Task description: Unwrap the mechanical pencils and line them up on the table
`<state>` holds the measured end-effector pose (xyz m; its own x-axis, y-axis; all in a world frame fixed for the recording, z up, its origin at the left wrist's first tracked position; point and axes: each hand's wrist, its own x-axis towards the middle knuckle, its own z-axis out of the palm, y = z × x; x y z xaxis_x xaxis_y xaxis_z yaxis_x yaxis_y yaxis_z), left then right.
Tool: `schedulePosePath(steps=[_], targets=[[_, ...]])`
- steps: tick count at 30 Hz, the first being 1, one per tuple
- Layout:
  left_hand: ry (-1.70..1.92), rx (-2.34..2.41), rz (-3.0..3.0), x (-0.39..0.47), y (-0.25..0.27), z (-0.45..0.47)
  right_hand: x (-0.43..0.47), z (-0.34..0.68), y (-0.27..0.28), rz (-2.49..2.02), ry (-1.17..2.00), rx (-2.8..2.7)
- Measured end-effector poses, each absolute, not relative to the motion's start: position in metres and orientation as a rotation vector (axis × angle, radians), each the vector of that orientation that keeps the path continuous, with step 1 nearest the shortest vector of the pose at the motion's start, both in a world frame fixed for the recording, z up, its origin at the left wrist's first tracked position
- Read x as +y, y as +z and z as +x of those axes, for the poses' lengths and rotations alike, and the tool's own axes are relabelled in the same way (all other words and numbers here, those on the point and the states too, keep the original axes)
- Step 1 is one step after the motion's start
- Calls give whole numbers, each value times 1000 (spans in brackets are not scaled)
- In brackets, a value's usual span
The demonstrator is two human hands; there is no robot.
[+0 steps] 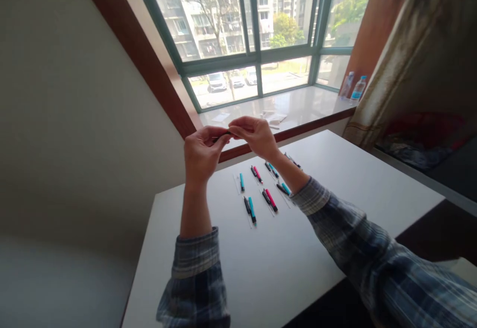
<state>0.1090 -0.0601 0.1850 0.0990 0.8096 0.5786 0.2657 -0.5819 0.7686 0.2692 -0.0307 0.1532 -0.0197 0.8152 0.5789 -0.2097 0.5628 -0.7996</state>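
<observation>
Small dark piece pinched between two hands

A small dark piece [227,133], slender as far as it shows, is held up in the air beyond the far edge of the tabletop [231,273] as seen, toward the far left corner. Its long axis is laid roughly crosswise, with one end pointed at the left hand [202,158] and the other, slightly higher in view, at the right hand [258,137]. It is gripped by both hands, thumb against fingers (most of it is covered by them, so its tips cannot be made out).

Below the hands, nearer the far edge than the near one, pen parts are set out in small groups. A turquoise barrel [242,182] is placed nearest the far left corner, beside a thin pale strip; closer to the near edge, a black part [247,205] is paired with another turquoise one. Pink and black pairs are seen farther right. The rightmost group is partly hidden by the right forearm [289,170].

Past the far edge, papers [275,119] and a bottle [358,89] are borne by the windowsill [309,100].
</observation>
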Motion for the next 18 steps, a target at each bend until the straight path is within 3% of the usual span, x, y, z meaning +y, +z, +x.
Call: schedulePosePath(steps=[18], targets=[[1455,1037,2022,-92,208,84,-67,283,184,-627,672,-1620]])
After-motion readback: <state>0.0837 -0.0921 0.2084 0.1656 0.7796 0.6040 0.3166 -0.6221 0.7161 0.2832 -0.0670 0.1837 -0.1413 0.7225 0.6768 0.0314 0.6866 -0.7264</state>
